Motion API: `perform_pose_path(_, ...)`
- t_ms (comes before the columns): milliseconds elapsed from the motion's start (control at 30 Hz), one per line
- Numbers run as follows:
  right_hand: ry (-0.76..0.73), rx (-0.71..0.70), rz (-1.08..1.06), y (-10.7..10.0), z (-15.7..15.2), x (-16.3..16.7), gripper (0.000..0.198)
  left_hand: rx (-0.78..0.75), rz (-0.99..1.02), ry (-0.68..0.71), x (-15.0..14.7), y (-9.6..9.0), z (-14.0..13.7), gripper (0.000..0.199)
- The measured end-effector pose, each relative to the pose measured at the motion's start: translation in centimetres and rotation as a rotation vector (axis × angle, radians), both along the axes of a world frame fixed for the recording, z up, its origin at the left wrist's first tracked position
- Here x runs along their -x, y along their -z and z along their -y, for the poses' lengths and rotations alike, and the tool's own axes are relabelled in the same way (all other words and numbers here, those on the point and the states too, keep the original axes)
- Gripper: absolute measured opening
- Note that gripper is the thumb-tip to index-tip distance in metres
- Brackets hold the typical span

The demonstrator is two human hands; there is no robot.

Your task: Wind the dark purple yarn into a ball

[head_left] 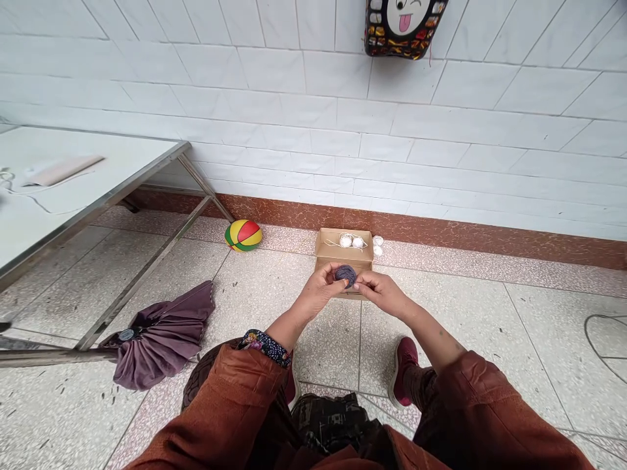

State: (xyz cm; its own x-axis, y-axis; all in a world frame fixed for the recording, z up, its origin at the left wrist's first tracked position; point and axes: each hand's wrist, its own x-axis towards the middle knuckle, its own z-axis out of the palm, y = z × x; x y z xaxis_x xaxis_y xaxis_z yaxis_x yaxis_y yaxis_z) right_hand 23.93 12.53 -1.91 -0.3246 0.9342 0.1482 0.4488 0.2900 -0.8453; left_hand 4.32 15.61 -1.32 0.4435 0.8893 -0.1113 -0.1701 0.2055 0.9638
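A small dark grey ball of yarn [345, 275] is gripped in the fingers of my left hand [321, 290]. My right hand [382, 292] is closed in a pinch at the ball's right edge; whatever lies between its fingertips is too small to make out. Beneath and behind both hands is an open cardboard box [323, 247] on the floor, partly covered by them. White balls of yarn [345, 241] with loose strands lie in its far part. More small white round pieces [377, 245] sit just right of the box.
A striped ball [243, 235] rests on the floor by the leg of a white-topped metal table [161, 151]. Purple pleated cloth [161, 339] hangs low at the table's frame. A black basket [404, 49] is on the tiled wall. A wire loop [590, 339] shows at far right.
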Motion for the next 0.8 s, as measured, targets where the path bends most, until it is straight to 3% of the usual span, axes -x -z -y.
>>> perform_pose_path(167, -0.133, -0.007, -0.065, -1.5, 0.9, 0.3, 0.023, -0.122, -0.181, -0.092, -0.2, 0.7, -0.3, 0.039)
perform_pose_path(300, 0.024, -0.002, -0.185, -2.3, 0.3, 0.0, 0.025, -0.258, -0.317, -0.059, -0.4, 0.9, 0.1, 0.052)
perform_pose_path(433, 0.157, -0.038, -0.215, -1.2, -1.2, 0.1, 0.023, -0.238, -0.111, 0.189, -0.4, 0.1, 0.9, 0.072)
perform_pose_path(500, 0.164, -0.005, -0.196, 0.0, -1.7, 0.4, 0.023, -0.191, 0.012, 0.205, -0.3, -0.3, 0.9, 0.072)
perform_pose_path(667, 0.097, -0.003, -0.021, 1.8, -1.2, 1.5, 0.021, -0.094, 0.102, -0.072, 0.1, -0.1, -0.3, 0.056)
perform_pose_path(800, -0.066, -0.085, 0.058, 0.7, 0.2, 2.1, 0.022, -0.102, -0.053, -0.231, 0.5, 0.5, -1.5, 0.052)
